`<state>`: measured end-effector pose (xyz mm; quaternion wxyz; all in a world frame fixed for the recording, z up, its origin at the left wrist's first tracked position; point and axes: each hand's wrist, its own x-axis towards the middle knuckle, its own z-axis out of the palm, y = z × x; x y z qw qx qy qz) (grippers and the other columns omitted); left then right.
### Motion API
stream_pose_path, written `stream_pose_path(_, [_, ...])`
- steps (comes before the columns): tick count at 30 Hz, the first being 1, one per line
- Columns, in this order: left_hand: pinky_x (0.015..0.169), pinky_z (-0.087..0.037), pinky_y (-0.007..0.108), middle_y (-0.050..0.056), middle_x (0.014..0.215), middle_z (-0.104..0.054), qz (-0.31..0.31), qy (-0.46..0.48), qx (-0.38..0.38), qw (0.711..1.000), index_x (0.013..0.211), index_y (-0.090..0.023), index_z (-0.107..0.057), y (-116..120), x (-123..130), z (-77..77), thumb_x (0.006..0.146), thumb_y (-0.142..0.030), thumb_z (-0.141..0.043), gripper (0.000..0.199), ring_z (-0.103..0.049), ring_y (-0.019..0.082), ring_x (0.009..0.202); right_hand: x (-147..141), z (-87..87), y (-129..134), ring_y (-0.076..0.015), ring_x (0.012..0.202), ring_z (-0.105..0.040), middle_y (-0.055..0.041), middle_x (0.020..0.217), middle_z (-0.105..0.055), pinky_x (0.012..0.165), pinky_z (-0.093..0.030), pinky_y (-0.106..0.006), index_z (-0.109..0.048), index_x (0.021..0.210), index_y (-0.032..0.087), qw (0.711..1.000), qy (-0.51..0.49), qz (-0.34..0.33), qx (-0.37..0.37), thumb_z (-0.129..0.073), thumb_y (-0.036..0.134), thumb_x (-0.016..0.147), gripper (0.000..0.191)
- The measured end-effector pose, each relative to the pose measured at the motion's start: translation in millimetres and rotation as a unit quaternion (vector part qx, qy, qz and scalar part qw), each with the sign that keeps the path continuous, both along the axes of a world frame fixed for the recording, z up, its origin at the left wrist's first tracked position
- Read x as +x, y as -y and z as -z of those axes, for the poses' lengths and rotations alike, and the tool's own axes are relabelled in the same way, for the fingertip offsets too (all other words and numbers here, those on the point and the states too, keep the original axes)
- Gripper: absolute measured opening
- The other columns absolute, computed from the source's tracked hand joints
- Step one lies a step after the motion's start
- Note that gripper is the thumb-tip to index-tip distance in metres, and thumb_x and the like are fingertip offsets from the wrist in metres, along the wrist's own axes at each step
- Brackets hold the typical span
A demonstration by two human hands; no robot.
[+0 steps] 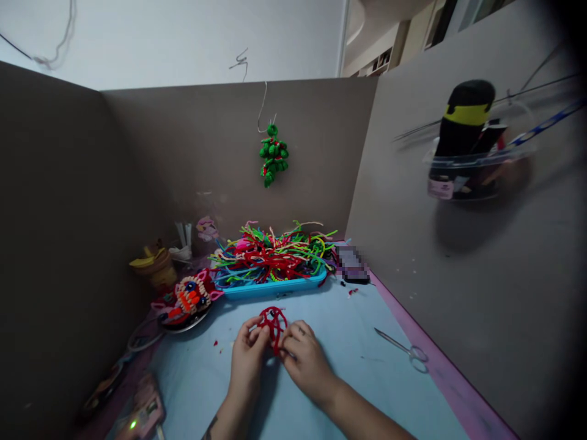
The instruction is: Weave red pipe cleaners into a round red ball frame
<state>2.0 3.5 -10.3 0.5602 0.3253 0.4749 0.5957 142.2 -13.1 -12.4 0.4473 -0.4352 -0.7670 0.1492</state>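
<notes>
Two hands (249, 343) (306, 355) pinch red loops (276, 332); the loops' sides are partly hidden

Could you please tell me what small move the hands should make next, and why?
Probably bend the red piece gently with the right hand while the left hand steadies it: the left pinches one side, the right is at the other, and the piece has open loops.

Between the side edges of the surface (353, 348), the left hand (247, 343) and right hand (306, 357) are held close together, fingers curled inward in a pinch, with both forearms (355, 403) extended from the near side.
</notes>
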Motion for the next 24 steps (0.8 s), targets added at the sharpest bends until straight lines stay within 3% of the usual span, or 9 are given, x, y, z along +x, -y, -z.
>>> stream_pose_path(7, [0.058, -0.045, 0.024, -0.003, 0.062, -0.064, 0.041, -0.047, 0.014, 0.998, 0.095, -0.017, -0.06, 0.6, 3.4, -5.6, 0.059, -0.036, -0.082, 0.046, -0.059, 0.014, 0.057, 3.9, -7.8, 0.2, -0.0186, 0.079, -0.054, -0.0014, 0.074, -0.06, 0.072, -0.043, -0.03, -0.06, 0.074, 0.022, 0.997, -0.058, -0.034, -0.031, -0.053, 0.014, 0.088, 0.018])
stream_pose_path(13, [0.054, -0.038, 0.022, -0.005, 0.058, -0.057, 0.107, -0.092, 0.029, 0.99, 0.099, -0.017, -0.062, 2.1, 6.5, -5.4, 0.061, -0.031, -0.08, 0.045, -0.051, 0.01, 0.052, 14.4, -2.8, -11.8, -0.0169, 0.075, -0.054, -0.0001, 0.073, -0.057, 0.07, -0.043, -0.027, -0.056, 0.071, 0.02, 0.969, -0.216, 0.062, -0.103, -0.054, 0.022, 0.085, 0.014])
stream_pose_path(18, [0.057, -0.038, 0.022, -0.005, 0.06, -0.055, 0.158, -0.078, 0.037, 0.984, 0.102, -0.017, -0.064, 5.5, 6.6, -2.0, 0.062, -0.036, -0.082, 0.048, -0.051, 0.01, 0.054, 17.3, 7.0, -22.3, -0.0156, 0.067, -0.051, 0.0022, 0.066, -0.051, 0.064, -0.042, -0.025, -0.051, 0.064, 0.02, 0.953, -0.25, 0.117, -0.127, -0.057, 0.03, 0.081, 0.02])
stream_pose_path(22, [0.057, -0.039, 0.023, -0.003, 0.06, -0.057, 0.162, -0.071, 0.039, 0.983, 0.112, -0.015, -0.064, 4.0, 4.5, 2.6, 0.065, -0.045, -0.08, 0.058, -0.051, 0.011, 0.055, 19.7, 16.0, -26.2, -0.0208, 0.09, -0.059, -0.0051, 0.092, -0.063, 0.077, -0.046, -0.03, -0.063, 0.081, 0.02, 0.957, -0.235, 0.134, -0.104, -0.058, 0.03, 0.079, 0.012])
stream_pose_path(24, [0.059, -0.041, 0.024, 0.0, 0.064, -0.062, 0.147, -0.065, 0.042, 0.986, 0.116, -0.015, -0.064, 1.5, 2.7, 4.6, 0.068, -0.051, -0.076, 0.061, -0.054, 0.013, 0.058, 21.3, 19.5, -26.4, -0.0232, 0.102, -0.059, -0.0086, 0.107, -0.064, 0.084, -0.046, -0.034, -0.063, 0.098, 0.02, 0.953, -0.241, 0.155, -0.099, -0.058, 0.031, 0.079, 0.022])
